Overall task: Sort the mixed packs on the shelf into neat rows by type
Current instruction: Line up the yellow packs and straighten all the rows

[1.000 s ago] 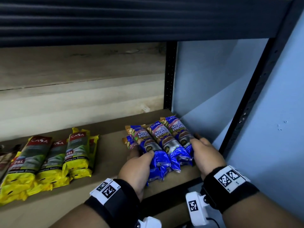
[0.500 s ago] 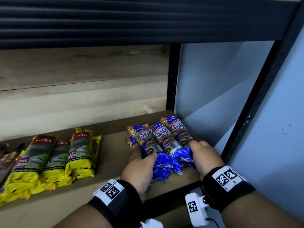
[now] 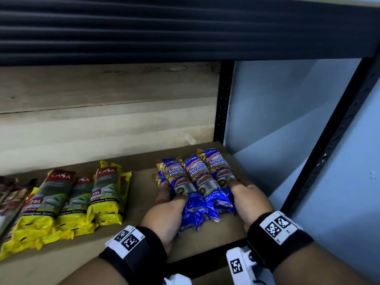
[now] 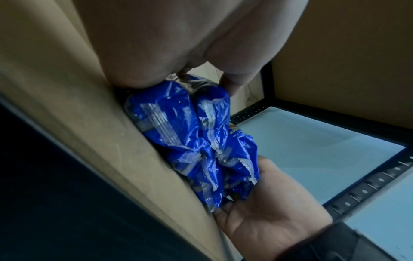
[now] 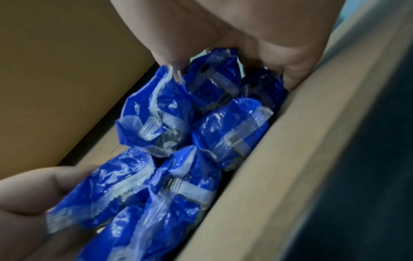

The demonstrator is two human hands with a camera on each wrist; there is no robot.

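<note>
Squaring up the blue packs (image 3: 197, 186) at the right end of the shelf (image 3: 144, 204), about 2 o'clock from the yellow packs (image 3: 67, 202), which sit in their own row at 9 o'clock of my hands. My left hand (image 3: 164, 214) cups the left flank of the blue bunch, thumb curled over the top of the leftmost pack, fingers tucked under its side; my right hand (image 3: 248, 202) clamps the right flank, forefinger laid on the rightmost pack's label. So both hands are squeezing the bunch from either side, neither spread. The wrist views show crimped blue ends stacked two layers deep, so there are more packs than the three on top. To do this well, my call: keep the pressure even from both sides so the slick film doesn't let a pack squirt up, push the near ends level, keep the lower layer from sliding toward 6 o'clock off the front lip, and leave a clear gap at 9 o'clock toward the yellow row. Versus the earlier frames: the bunch sits slightly further back toward 12 o'clock, my grip is the same, and the yellow row hasn't budged. A few darker packs (image 3: 8, 192) at far 9 o'clock, type unreadable.
</note>
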